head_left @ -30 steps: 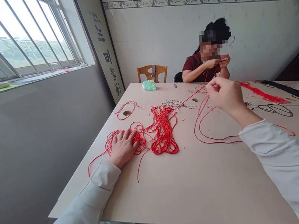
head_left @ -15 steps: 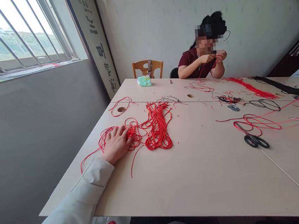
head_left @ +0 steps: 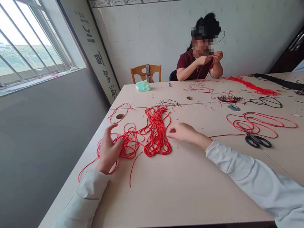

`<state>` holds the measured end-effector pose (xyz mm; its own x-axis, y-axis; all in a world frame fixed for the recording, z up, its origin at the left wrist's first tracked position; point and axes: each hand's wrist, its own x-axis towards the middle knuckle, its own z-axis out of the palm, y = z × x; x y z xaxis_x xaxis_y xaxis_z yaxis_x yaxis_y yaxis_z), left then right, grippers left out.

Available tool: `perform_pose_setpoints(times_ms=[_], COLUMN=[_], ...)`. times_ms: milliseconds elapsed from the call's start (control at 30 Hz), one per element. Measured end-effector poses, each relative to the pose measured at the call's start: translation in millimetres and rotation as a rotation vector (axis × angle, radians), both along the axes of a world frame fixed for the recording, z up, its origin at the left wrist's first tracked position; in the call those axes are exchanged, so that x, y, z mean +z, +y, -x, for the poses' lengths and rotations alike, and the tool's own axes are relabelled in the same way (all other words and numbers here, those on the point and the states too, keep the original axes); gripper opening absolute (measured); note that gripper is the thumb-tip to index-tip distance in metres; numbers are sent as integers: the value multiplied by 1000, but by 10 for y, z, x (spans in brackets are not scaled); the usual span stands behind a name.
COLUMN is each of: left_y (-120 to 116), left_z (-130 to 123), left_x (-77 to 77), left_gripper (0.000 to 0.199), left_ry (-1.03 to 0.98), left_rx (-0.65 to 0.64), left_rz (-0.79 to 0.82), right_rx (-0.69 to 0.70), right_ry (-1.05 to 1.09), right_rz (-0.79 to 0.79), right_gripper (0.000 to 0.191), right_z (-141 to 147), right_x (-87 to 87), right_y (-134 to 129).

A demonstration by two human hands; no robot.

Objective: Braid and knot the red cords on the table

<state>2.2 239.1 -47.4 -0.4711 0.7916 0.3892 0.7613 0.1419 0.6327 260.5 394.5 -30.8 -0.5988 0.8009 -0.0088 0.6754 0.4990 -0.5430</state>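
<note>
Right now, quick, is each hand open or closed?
Left hand: open, at the loose red cord.
Right hand: fingers curled beside the red bundle; grip can't be told.

The counter (head_left: 175, 190) is showing a smooth, pale top with a mostly matt finish. The loose red cord (head_left: 129, 141) is looking like smooth textile with a faint sheen, while the braided red cord (head_left: 158, 135) is showing a rough, ridged weave. Dark scissor handles (head_left: 254, 141) are looking like smooth plastic; the grey disc (head_left: 233, 108) is looking like metal. The chair (head_left: 135, 72) is showing smooth wood — lightly glossy — and the green packet (head_left: 143, 86) is looking like crinkled plastic film. Pale sleeves (head_left: 251, 172) are creasing as matt cloth, and the wall tiles (head_left: 158, 38) are softly shining.
</note>
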Motion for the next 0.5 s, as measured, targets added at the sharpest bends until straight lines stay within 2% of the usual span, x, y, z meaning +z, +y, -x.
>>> perform_pose_setpoints(times_ms=[100,233,300,367,433,500], left_y=[-16,28,100,214,351,481], left_z=[-170,-376,-460,-552,-671,-810], left_x=[55,62,89,168,303,469], left_gripper=[43,26,25,26,35,46], left_ry=[71,197,213,195,150,116], left_rx=[-84,-337,-470,-532,-527,-638], left_rz=[-71,-76,-62,-80,-135,-126], right_rx=[-35,-24,-23,-1,72,154], right_ry=[69,180,260,374,523,594], right_rz=[18,94,115,205,407,512], right_gripper=[12,14,16,17,18,20], right_z=[196,130,39,-61,-152,-228], right_x=[-168,-132,-14,159,357,544], right_y=[-39,90,123,89,-5,-116])
